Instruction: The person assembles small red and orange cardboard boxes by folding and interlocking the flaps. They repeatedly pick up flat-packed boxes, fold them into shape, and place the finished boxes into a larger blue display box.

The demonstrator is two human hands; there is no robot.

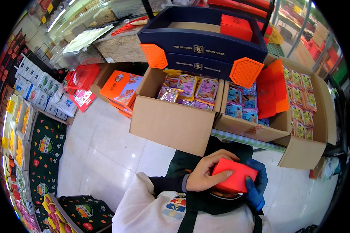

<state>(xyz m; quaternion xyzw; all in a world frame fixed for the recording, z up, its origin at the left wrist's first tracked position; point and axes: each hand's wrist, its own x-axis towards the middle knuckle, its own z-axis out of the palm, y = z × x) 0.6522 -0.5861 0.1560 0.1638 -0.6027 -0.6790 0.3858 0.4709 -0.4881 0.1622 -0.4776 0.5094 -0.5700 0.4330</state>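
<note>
A small red box (234,174) is between my two hands, close in front of my dark apron. My left hand (210,171) is bare; its thumb lies across the top face and its fingers curl round the far side. Wearing a blue glove, my right hand (258,184) grips the right side, thumb on the near corner. The underside of the box is hidden. Beyond my hands, an open carton (171,122) holds purple snack packets (187,86). Beside it, a second carton (249,130) contains blue packets (249,115) and an upright orange-red folded card box (271,95).
Two stacked navy display trays (198,49) stand above the cartons, with a red box (236,28) in the upper one. A third carton (324,105) with yellow-green packets is at the right. An orange gift box (121,88) sits left of the cartons. Fruit shelves (23,128) line the left.
</note>
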